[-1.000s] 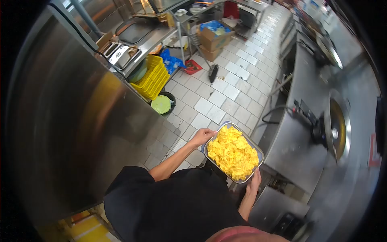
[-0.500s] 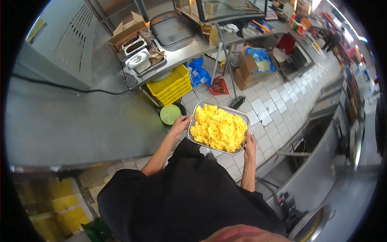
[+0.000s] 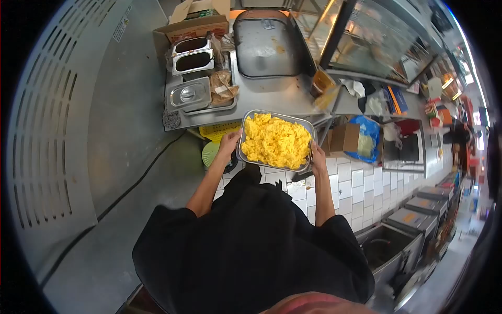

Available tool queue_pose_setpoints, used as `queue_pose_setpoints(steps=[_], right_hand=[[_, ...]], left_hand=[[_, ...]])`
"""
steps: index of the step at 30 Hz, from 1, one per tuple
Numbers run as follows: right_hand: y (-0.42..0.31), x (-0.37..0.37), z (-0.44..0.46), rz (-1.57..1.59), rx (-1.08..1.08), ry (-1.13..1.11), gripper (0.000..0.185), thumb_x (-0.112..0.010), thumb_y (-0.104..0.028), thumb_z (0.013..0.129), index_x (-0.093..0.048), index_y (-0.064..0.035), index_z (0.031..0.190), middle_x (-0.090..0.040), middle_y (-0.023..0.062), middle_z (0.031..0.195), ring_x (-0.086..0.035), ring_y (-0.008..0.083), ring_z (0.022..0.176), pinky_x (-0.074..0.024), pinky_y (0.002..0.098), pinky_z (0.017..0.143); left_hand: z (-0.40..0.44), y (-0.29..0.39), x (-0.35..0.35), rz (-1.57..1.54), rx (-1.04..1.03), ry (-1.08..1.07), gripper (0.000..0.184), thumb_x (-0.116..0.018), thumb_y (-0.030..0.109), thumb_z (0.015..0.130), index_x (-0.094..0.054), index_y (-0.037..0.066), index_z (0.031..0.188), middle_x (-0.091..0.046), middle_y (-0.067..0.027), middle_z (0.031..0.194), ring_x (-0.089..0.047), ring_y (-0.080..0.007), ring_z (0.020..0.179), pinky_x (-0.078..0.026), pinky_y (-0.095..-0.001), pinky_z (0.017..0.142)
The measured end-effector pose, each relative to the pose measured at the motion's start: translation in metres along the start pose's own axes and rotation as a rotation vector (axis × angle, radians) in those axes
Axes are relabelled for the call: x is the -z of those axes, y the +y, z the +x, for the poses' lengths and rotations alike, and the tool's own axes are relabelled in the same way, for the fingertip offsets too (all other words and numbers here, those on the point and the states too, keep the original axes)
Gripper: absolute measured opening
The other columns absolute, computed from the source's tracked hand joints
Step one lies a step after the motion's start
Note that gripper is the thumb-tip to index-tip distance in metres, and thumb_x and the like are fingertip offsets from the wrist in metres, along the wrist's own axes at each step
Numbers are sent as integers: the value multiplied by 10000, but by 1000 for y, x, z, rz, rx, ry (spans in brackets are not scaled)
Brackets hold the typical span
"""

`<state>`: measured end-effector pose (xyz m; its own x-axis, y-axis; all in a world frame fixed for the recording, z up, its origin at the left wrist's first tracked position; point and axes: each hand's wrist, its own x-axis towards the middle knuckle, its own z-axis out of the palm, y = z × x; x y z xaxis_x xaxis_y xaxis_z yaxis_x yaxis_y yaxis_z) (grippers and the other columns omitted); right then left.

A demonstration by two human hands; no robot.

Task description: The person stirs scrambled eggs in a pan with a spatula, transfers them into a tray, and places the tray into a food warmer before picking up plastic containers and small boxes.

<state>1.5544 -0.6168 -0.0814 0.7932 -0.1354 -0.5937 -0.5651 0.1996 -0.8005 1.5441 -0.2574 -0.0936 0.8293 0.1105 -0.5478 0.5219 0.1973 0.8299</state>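
A rectangular metal tray (image 3: pixel 241 152) heaped with yellow scrambled eggs (image 3: pixel 276 142) is held out in front of my body. My left hand (image 3: pixel 229 145) grips its left end, fingers partly hidden under the rim. Around the right end my right hand (image 3: pixel 318 158) is closed, its fingers also partly out of sight. Just beyond the tray is the front edge of a steel counter (image 3: pixel 261 97), where a large dark shallow pan (image 3: pixel 269 49) lies.
On the counter's left stand a lidded steel container (image 3: pixel 189 94), open containers of dark contents (image 3: pixel 192 62) and a cardboard box (image 3: pixel 193 26). A glass cabinet (image 3: pixel 374 47) rises at the right. Below are a yellow basket (image 3: pixel 217 131) and a green round item (image 3: pixel 210 155). Metal sinks (image 3: pixel 387 246) line the right.
My body has turned and come closer to the counter. The tray of eggs, still in both hands, is now near the counter's front edge and hides part of the yellow basket.
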Motion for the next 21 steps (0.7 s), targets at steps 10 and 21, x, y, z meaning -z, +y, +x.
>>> queue_pose_setpoints(steps=[10,21], right_hand=[[-90,-55,188,-175,59,-255,439,-443,-331,1038,-578,47,1214,-648,72,1087,-605,138,955,-488,281,841],[-101,-74,272,-353,127,-218,433,-465,-340,1023,-606,24,1209,-657,88,1127,-599,161,1030,-453,298,908]], left_hand=[[121,24,-27,-202,9,219,394,-650,418,927,-672,25,941,-591,46,753,-464,-35,621,-356,-211,558],[165,37,-57,-180,-84,417,481,-615,369,956,-616,-41,1206,-683,-100,1027,-610,-145,897,-479,-282,800]])
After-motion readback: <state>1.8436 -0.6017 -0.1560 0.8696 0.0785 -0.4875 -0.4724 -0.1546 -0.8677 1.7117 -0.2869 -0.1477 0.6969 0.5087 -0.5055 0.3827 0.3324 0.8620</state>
